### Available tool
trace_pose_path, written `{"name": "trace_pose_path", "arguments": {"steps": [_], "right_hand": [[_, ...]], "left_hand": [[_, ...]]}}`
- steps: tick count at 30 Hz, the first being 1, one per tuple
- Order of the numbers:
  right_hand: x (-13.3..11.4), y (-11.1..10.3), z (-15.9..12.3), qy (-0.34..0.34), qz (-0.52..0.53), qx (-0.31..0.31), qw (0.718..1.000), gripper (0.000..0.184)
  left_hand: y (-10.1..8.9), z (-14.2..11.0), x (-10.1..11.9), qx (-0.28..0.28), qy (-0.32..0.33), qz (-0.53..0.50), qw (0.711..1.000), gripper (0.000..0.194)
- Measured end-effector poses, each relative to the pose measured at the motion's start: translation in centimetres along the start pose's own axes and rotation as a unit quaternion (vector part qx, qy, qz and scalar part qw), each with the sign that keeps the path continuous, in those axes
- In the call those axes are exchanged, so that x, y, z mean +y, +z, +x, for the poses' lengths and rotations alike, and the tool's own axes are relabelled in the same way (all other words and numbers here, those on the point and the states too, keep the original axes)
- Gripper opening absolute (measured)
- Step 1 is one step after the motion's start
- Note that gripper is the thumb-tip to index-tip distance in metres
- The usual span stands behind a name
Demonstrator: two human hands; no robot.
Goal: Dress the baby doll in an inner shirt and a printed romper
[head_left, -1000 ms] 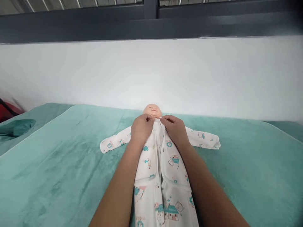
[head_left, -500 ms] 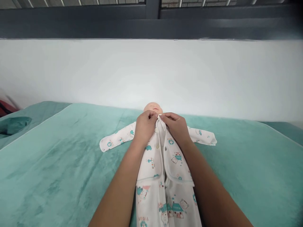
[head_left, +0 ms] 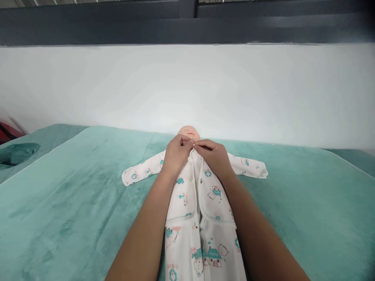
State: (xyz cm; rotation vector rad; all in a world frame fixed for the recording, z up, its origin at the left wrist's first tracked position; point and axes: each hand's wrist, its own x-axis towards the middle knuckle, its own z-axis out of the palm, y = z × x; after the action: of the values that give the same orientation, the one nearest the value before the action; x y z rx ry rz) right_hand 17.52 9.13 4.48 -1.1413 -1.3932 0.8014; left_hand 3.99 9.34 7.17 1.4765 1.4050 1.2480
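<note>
A baby doll lies on its back, its head (head_left: 188, 131) just beyond my hands. It wears a white printed baby jacket (head_left: 181, 203) whose sleeves stretch out to both sides. The front edges part below the collar, with small snaps along them. My left hand (head_left: 177, 154) pinches the collar at the neck from the left. From the right, my right hand (head_left: 215, 158) pinches the other side of the collar, its fingertips meeting those of the left. White printed trousers (head_left: 183, 253) lie below the jacket. The fingers hide the collar's fastening.
A green plush blanket (head_left: 73, 203) covers the bed under the doll. Behind the head rises a white wall (head_left: 187, 86) below a dark window frame (head_left: 88, 25). At the far left are a red item (head_left: 8, 132) and a darker green bunched cloth (head_left: 19, 152).
Both hands stay at the collar. Their fingertips have come closer together, drawing the two collar edges against each other. The camera view has shifted slightly.
</note>
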Motion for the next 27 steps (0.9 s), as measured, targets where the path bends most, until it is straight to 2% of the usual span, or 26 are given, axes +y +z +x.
{"name": "trace_pose_path", "arguments": {"steps": [4,10,19,25,27], "right_hand": [[0.5,-0.19,-0.01,-0.058,-0.014,-0.032,0.998,0.011],[0.64,-0.65,-0.1,-0.108,-0.064,-0.065,0.99,0.014],[0.85,-0.77,-0.13,-0.168,-0.123,-0.126,0.97,0.016],[0.8,-0.62,-0.26,-0.215,-0.146,-0.099,0.96,0.017],[0.89,-0.66,-0.34,-0.19,-0.104,-0.082,0.973,0.016]], "left_hand": [[-0.08,0.08,-0.24,0.0,-0.011,-0.007,1.0,0.018],[-0.05,0.34,-0.63,-0.013,-0.04,-0.079,0.996,0.015],[-0.39,0.61,-0.59,-0.03,-0.022,-0.052,0.998,0.01],[-0.32,0.43,-0.34,-0.021,-0.011,0.009,1.0,0.015],[-0.32,0.36,-0.26,-0.017,-0.015,0.031,0.999,0.016]]}}
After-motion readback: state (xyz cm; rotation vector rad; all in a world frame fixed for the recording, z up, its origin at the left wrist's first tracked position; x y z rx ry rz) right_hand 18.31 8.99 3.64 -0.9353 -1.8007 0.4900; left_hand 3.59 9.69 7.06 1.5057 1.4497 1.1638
